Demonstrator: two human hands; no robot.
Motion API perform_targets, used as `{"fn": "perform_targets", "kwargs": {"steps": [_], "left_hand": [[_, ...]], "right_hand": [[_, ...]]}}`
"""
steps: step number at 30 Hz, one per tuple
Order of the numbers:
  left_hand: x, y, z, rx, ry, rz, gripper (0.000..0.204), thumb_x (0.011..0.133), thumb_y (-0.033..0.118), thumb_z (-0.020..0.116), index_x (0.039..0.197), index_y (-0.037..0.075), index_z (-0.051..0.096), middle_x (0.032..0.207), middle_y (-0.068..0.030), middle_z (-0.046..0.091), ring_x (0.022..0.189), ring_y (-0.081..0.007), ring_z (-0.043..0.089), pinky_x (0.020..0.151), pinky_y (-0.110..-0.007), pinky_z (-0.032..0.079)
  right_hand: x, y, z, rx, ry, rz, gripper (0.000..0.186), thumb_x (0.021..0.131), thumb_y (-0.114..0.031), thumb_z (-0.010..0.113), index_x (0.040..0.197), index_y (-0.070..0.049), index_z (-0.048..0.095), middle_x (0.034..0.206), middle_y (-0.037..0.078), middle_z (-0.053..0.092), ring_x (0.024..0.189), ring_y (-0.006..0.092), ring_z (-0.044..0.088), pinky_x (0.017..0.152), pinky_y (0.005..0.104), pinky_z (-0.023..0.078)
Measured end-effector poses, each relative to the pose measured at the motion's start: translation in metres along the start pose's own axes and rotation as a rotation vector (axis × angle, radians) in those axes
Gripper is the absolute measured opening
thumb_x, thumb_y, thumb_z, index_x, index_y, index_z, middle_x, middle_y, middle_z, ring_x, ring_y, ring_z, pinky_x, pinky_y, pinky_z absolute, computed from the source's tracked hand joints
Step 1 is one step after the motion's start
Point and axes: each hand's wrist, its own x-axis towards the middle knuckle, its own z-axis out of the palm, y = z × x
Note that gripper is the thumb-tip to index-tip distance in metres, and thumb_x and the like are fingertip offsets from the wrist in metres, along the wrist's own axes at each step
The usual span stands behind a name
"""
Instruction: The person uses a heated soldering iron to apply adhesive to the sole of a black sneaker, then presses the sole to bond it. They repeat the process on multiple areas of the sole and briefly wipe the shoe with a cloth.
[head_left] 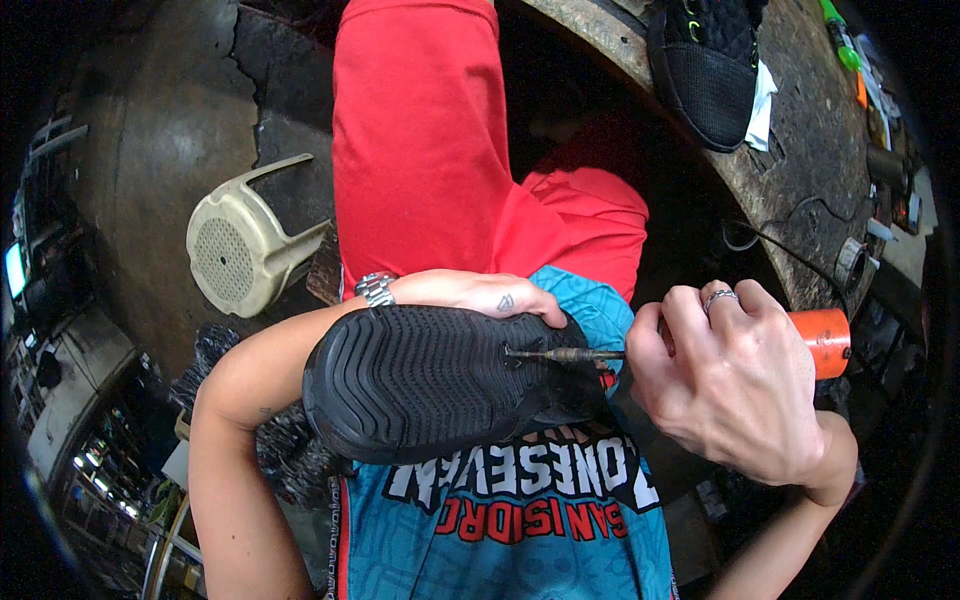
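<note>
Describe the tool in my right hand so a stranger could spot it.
Start at the teal shirt, with the black shoe sole before it. To the sole's right, the right hand grips the tool. Unlike the sole, it pairs a thin metal shaft with an orange handle.

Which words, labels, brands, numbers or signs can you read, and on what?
Teal shirt: large white lettering edged in black; wording not copied.
Same shirt: a row of red lettering, lower in the picture; wording not copied.
Upturned shoe sole: no lettering I can make out.
Green item, upper right: any print too small.
</note>
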Motion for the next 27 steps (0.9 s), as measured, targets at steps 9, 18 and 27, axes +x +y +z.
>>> {"fn": "perform_targets", "kwargs": {"steps": [9, 18, 27], "left_hand": [[-0.001, 0.007, -0.004, 0.22, 0.009, 0.095, 0.051, 0.108, 0.04, 0.049, 0.144, 0.004, 0.056, 0.138, -0.015, 0.061, 0.13, -0.0278, 0.058, 0.111, -0.04, 0.043], [0.022, 0.005, -0.018, 0.318, 0.465, -0.011, 0.037, 0.108, 0.027, 0.043, 0.127, 0.001, 0.063, 0.112, -0.019, 0.069, 0.107, -0.0349, 0.063, 0.095, -0.042, 0.047], [0.025, 0.033, -0.014, 0.356, 0.724, -0.014, 0.041, 0.106, 0.03, 0.05, 0.127, -0.004, 0.06, 0.112, -0.0201, 0.067, 0.106, -0.0304, 0.064, 0.095, -0.037, 0.048]], "right_hand": [[-0.013, -0.021, 0.014, 0.26, 0.058, 0.166, 0.026, 0.077, -0.02, 0.07, 0.09, 0.002, 0.065, 0.072, 0.011, 0.06, 0.063, 0.0235, 0.065, 0.055, 0.0365, 0.05], [-0.017, -0.022, 0.047, 0.527, 0.262, 0.296, 0.025, 0.081, -0.021, 0.074, 0.08, -0.005, 0.056, 0.069, 0.014, 0.057, 0.059, 0.0318, 0.066, 0.053, 0.0425, 0.051], [-0.022, -0.021, 0.056, 0.615, 0.306, 0.357, 0.023, 0.082, -0.02, 0.073, 0.079, -0.005, 0.056, 0.07, 0.015, 0.058, 0.059, 0.0329, 0.066, 0.053, 0.0441, 0.05]]}}
